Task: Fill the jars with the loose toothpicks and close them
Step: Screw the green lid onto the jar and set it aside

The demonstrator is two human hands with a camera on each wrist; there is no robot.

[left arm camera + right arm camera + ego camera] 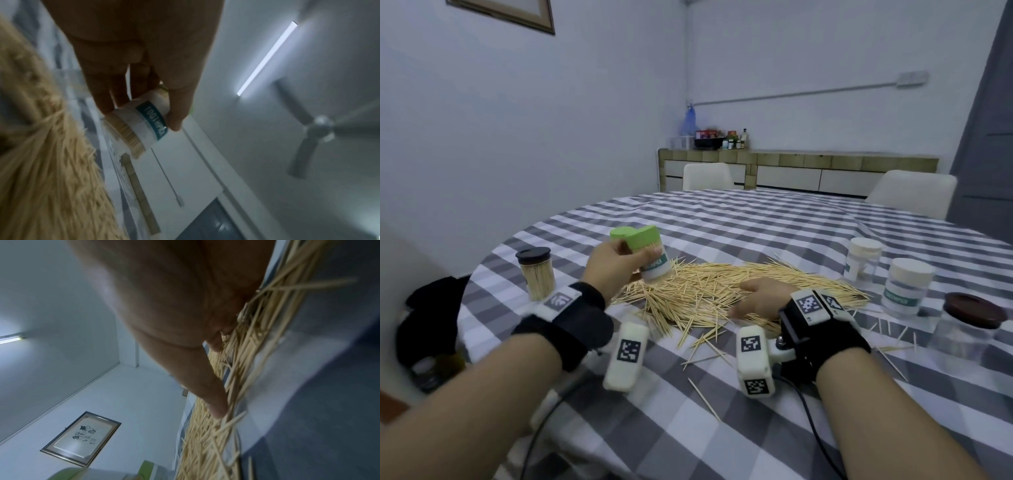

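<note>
The left hand (616,263) grips the green-lidded jar (650,257) just above the table (756,219), at the left edge of the pile of loose toothpicks (709,287); the jar looks packed with sticks, leans a little, and its flip lid is up. The right hand (760,298) lies flat on the pile with straight fingers, holding nothing that I can see. The jar is to the left of the right hand with the pile between them, so I think the left hand, already on the jar, is the one to push the lid down.
</note>
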